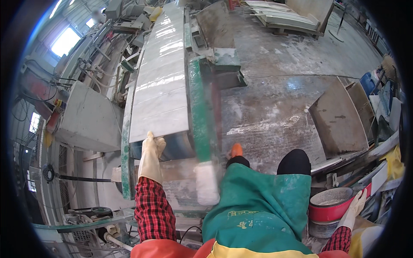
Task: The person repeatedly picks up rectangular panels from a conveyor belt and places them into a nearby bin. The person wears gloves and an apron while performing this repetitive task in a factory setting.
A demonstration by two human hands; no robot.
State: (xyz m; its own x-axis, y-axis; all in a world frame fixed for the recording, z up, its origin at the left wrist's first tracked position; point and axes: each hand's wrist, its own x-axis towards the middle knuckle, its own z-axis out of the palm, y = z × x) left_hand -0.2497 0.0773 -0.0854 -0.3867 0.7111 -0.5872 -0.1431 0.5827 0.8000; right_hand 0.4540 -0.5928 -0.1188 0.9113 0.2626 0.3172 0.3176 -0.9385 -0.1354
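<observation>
White, glossy stone slabs (159, 99) lie end to end on a long conveyor. My left hand (150, 150), in a cream rubber glove, is at the near edge of the closest slab. Its fingers are bent and closed at that edge, left of the middle, and the slab hides part of them. Far to the right, my right hand (353, 209), in a similar glove, is beside a red bucket (329, 211). Its fingers look stretched out along the bucket's side, near a small white piece (379, 177), and I see nothing held in them.
A green side rail (198, 107) runs along the conveyor, with a whitish block (207, 182) at its near end. Brown boards (339, 118) lean at the right. A pale box (90, 118) stands left of the conveyor. Farther off, white slabs (284, 16) lie stacked.
</observation>
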